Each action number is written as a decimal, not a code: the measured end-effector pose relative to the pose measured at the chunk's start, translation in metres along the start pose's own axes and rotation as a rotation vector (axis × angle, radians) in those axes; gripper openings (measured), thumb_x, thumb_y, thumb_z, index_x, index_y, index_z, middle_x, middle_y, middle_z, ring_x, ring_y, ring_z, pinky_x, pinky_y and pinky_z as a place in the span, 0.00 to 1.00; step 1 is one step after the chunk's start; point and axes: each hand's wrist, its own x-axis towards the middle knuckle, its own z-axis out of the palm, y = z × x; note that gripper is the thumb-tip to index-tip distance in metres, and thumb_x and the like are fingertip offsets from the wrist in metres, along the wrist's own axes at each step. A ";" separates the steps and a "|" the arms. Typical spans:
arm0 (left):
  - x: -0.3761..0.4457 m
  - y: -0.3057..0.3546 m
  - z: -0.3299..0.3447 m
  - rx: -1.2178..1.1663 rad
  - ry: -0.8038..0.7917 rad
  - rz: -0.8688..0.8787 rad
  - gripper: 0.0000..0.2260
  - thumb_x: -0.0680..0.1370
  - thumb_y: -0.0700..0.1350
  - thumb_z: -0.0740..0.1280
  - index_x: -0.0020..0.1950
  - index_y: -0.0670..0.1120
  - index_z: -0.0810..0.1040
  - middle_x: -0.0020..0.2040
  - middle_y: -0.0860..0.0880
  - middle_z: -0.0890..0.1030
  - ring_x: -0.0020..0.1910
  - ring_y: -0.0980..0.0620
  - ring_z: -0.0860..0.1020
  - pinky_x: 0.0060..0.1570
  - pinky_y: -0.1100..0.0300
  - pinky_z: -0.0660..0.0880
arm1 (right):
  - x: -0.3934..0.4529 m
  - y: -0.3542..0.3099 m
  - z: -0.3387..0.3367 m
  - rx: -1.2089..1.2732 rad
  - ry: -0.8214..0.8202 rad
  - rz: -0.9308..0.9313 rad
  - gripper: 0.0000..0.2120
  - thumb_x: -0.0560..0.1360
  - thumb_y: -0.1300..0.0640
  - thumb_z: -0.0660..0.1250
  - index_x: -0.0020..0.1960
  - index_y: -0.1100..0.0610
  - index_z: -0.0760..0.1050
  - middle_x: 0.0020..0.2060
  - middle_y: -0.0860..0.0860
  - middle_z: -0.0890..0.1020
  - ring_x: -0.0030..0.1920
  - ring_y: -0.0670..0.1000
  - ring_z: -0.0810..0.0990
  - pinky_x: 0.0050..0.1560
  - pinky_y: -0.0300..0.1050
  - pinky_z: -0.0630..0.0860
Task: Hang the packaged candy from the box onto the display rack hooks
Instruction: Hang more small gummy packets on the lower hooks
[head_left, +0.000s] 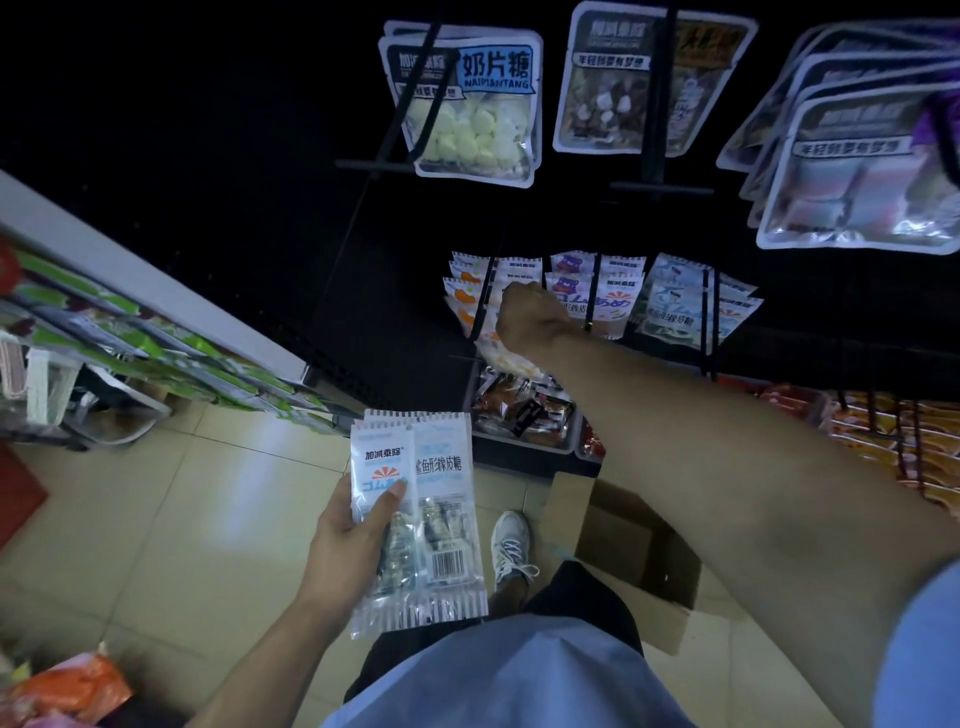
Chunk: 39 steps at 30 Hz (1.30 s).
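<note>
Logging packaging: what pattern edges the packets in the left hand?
Grey-and-white stripes on the candy packets, head view.

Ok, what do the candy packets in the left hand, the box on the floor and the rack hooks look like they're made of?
Candy packets: thin glossy plastic film, seemingly, with a clear window and crimped ends. Box: brown matte corrugated cardboard, going by its folded flaps. Rack hooks: thin dark rods, probably coated metal wire; the dim light leaves the finish unclear.

The right hand's (530, 317) fingers are hidden behind its own knuckles, and the packet (506, 358) beneath it is motion-blurred. The far-right hanging packs (852, 171) and the near-left orange bag (67, 686) are cut off by the picture's edges.
</note>
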 end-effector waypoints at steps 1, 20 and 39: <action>0.000 0.001 0.001 -0.004 -0.005 0.002 0.08 0.81 0.50 0.70 0.60 0.54 0.79 0.44 0.48 0.88 0.30 0.52 0.82 0.30 0.56 0.77 | 0.004 0.001 -0.003 -0.017 0.008 0.010 0.16 0.82 0.64 0.62 0.68 0.67 0.70 0.65 0.67 0.74 0.64 0.64 0.75 0.55 0.51 0.71; -0.025 0.020 0.085 -0.259 -0.120 0.062 0.14 0.78 0.52 0.74 0.62 0.52 0.79 0.55 0.49 0.87 0.54 0.46 0.86 0.58 0.38 0.81 | -0.197 0.027 0.006 0.723 0.047 0.218 0.19 0.73 0.42 0.75 0.45 0.59 0.79 0.35 0.51 0.80 0.33 0.44 0.77 0.37 0.39 0.71; -0.084 0.020 0.151 -0.071 -0.146 0.235 0.08 0.85 0.50 0.62 0.64 0.58 0.68 0.51 0.67 0.76 0.46 0.70 0.78 0.43 0.71 0.74 | -0.291 0.102 -0.029 0.758 0.531 0.363 0.09 0.79 0.48 0.70 0.59 0.46 0.81 0.38 0.46 0.87 0.33 0.56 0.84 0.33 0.56 0.83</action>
